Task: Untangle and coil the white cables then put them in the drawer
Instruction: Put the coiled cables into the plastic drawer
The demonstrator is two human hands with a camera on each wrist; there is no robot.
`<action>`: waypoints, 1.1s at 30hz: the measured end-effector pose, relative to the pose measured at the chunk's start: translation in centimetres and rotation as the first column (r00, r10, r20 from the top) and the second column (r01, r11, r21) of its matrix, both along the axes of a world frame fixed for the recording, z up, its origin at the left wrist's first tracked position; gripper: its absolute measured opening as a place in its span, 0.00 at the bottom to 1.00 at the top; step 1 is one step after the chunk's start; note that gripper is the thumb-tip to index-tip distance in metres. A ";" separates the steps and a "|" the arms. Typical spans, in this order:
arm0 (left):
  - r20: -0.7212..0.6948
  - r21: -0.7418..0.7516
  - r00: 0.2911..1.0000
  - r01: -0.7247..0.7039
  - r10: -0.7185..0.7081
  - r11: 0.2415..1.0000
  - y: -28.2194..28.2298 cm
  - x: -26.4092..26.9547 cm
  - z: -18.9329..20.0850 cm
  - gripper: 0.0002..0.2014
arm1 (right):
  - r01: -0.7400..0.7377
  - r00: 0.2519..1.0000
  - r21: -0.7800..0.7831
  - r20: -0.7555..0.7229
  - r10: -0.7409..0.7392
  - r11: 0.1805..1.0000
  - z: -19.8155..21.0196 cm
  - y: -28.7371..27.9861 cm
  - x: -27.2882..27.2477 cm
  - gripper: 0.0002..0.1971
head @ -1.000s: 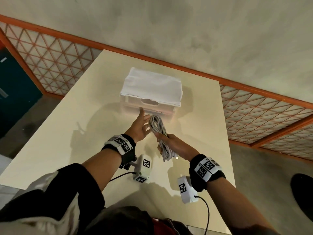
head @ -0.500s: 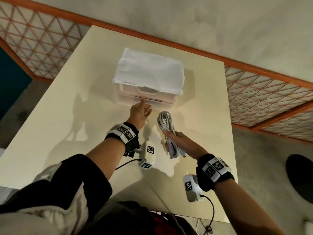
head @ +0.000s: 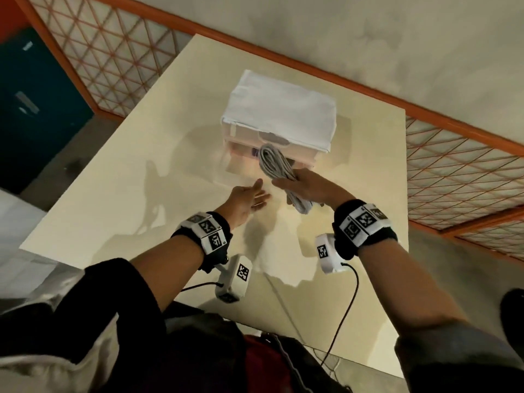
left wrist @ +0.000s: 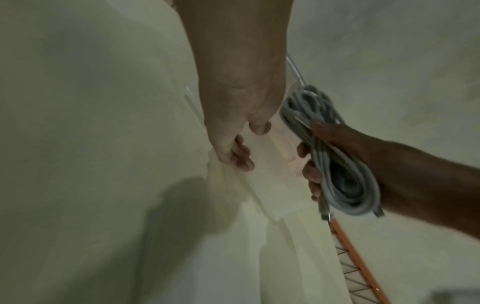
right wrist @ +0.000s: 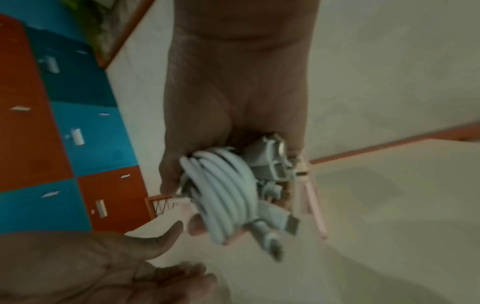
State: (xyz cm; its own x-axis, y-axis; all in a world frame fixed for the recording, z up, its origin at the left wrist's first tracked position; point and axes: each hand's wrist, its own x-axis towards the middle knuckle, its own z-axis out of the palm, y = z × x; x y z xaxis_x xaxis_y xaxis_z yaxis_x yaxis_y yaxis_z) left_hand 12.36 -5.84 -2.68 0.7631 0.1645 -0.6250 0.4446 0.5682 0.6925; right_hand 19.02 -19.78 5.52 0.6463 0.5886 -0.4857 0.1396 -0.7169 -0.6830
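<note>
Cream table (head: pixel 119 177): right hand (head: pixel 309 184) gripping coiled white cables (head: pixel 276 163) above open drawer (head: pixel 241 168).

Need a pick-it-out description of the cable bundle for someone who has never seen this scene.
Start at the cream table, then the clear drawer box draped with a white cloth near its far edge. Just in front of the pulled-out drawer, the right hand grips the cable bundle. It is the only looped pale grey-white cord, plugs dangling at its near end.
</note>
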 end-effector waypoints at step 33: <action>-0.063 -0.051 0.998 -0.026 0.023 0.998 -0.1 -1.6 0.9 0.20 | 0.181 0.927 -0.207 -0.290 -0.237 0.962 -3.8 4.0 5.9 0.12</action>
State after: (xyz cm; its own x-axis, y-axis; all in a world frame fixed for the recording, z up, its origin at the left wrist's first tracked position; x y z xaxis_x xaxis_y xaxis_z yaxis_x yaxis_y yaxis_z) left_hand 10.75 -5.99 -1.82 0.7187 0.1489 -0.6792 0.4713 0.6138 0.6333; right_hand 24.88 -15.77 1.67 0.5468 0.3454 -0.7627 -0.2239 -0.8175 -0.5307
